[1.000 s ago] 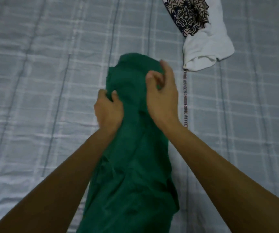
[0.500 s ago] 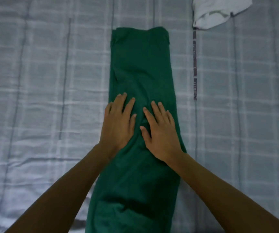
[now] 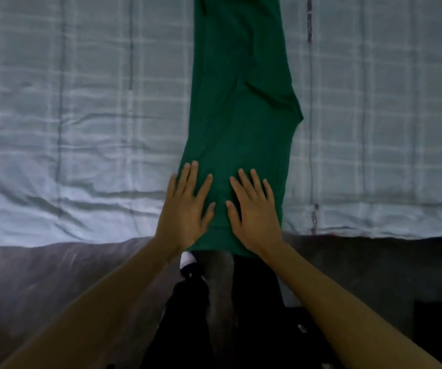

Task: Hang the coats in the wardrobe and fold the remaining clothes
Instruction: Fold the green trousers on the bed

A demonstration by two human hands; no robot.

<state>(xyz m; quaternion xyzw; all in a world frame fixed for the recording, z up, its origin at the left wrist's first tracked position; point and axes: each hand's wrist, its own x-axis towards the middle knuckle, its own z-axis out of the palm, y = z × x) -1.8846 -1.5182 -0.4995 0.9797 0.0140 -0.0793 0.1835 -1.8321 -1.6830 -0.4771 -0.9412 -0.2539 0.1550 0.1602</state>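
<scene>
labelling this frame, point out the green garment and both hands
green garment (image 3: 241, 89), head view, mid panel of the folded strip
left hand (image 3: 185, 211), head view, back of the hand
right hand (image 3: 254, 217), head view, back of the hand

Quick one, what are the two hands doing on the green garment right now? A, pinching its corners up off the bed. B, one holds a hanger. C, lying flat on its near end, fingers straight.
C: the left hand and right hand lie flat, fingers straight, on the green garment.
</scene>
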